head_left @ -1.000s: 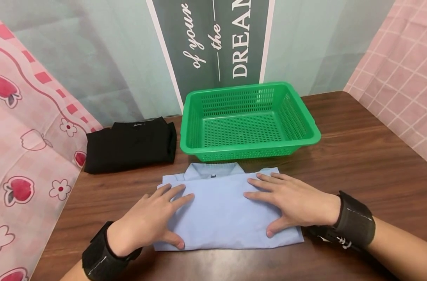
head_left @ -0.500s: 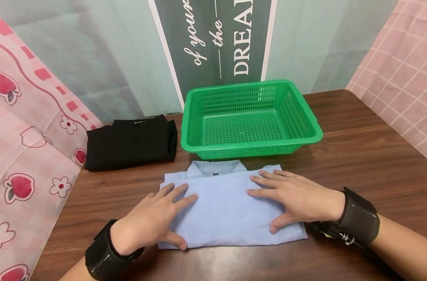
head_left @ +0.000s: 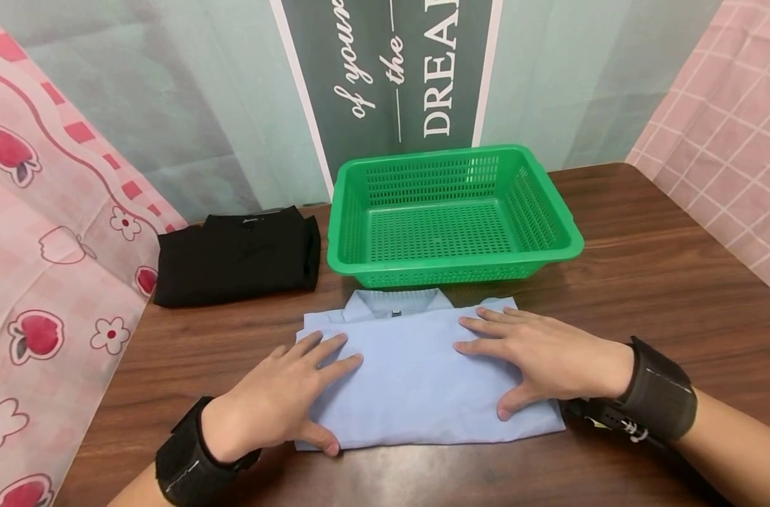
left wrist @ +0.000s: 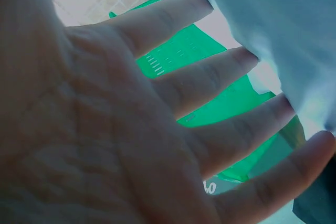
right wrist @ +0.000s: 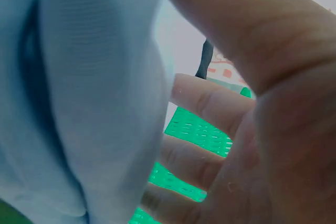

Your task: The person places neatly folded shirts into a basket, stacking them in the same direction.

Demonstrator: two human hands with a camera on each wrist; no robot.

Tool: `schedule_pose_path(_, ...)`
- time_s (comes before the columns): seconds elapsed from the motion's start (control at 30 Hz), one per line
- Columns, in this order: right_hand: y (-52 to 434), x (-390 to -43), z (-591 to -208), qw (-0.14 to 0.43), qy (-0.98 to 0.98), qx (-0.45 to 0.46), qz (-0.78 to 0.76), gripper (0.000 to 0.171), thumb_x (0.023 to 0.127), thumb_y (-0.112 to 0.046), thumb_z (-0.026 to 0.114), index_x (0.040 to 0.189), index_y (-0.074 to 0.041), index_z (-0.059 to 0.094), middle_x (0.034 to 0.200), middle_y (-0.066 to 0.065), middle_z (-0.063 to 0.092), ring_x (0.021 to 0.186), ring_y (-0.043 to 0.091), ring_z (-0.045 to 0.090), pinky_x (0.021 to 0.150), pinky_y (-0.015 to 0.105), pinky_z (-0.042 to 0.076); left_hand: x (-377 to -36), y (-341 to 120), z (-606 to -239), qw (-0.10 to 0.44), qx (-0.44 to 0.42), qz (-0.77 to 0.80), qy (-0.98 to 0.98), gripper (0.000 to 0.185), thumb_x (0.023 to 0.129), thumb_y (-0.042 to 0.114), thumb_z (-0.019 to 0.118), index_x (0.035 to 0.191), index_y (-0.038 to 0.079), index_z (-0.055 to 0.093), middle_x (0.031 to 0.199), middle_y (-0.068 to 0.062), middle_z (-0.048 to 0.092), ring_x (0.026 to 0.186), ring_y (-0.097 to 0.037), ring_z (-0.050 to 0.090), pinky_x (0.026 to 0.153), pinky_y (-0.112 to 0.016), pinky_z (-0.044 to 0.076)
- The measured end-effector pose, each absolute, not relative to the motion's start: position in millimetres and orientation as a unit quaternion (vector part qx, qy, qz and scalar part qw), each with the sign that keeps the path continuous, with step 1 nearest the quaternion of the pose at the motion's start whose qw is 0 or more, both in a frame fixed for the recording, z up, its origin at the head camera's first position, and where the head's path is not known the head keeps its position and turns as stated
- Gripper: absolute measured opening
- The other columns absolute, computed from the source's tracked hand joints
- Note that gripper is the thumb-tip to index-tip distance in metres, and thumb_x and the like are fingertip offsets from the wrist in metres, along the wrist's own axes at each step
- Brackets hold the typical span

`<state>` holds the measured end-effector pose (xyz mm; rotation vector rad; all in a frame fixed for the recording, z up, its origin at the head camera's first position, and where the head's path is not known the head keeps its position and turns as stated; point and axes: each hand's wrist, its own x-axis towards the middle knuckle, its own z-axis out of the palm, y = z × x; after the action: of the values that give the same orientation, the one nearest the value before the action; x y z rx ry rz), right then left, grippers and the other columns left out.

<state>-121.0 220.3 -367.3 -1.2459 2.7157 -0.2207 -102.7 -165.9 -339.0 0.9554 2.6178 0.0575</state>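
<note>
Left hand (head_left: 277, 401) and right hand (head_left: 540, 355), fingers flat, seemingly pressing folded blue shirt (head_left: 417, 380), grip released.

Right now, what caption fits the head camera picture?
Both hands press flat on a folded blue shirt before a green basket.

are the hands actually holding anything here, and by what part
Nothing is gripped. The left hand and right hand lie flat with spread fingers on the folded light blue collared shirt, one pressing each side.
</note>
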Motion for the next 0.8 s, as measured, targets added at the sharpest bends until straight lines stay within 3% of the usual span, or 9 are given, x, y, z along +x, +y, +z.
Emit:
schedule_pose_path(0.33,226,-122,-362,0.074,0.908,-0.405,-0.071,0.085,0.073,-0.066,0.085,0.146,-0.028,0.064,0.16,0.007,0.055,0.144,0.042,0.055,0.108,0.064,0.049,-102,-160,-346,0.155,0.369,0.016,0.916,0.104,0.074,0.071,0.084,0.16,0.025,0.047,0.168,-0.014,0.041,0.151,-0.05,0.042,0.107,-0.068,0.048)
schedule_pose_path(0.8,228,-123,-359,0.102,0.919,-0.377,-0.058,0.074,0.075,-0.056,0.091,0.14,-0.03,0.067,0.158,0.006,0.056,0.144,0.038,0.056,0.099,0.063,0.054,-99,-155,-353,0.124,0.393,0.011,0.911,0.105,0.076,0.071,0.082,0.162,0.023,0.044,0.167,-0.015,0.041,0.15,-0.051,0.042,0.106,-0.067,0.048)
